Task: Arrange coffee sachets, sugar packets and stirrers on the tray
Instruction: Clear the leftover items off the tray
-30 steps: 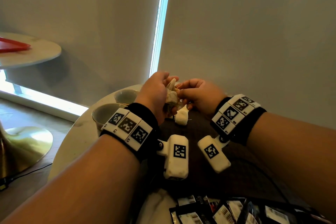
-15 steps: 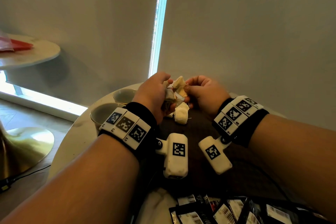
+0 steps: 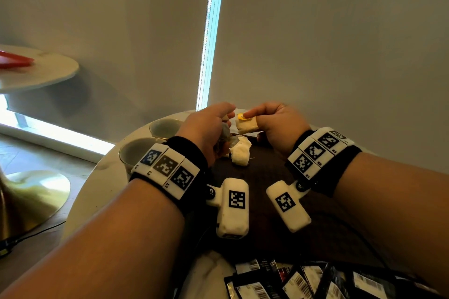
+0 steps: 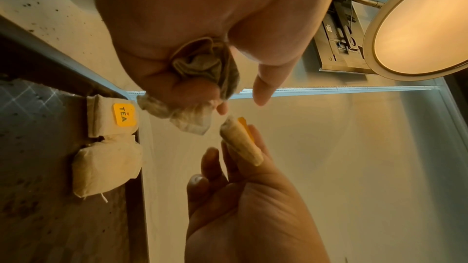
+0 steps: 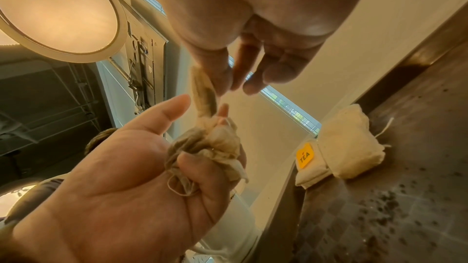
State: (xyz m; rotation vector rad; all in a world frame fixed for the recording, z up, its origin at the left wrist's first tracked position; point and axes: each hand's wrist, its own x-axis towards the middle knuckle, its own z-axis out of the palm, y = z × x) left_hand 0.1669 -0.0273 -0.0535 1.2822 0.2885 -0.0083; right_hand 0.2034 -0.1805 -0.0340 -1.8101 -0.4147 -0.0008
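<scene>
The left hand had its grip curled round a crumpled bunch of tea bags, and the right hand pinched one tea bag with a yellow tag between thumb and fingers above the far edge of the dark tray. Two more tea bags lay in the tray's far corner. Black sachets lay on the bench near the person, beside two cups.

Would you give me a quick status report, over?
Left hand grips crumpled tea bags. Right hand pinches one tea bag. Two bags on tray. Nothing blocking.
</scene>
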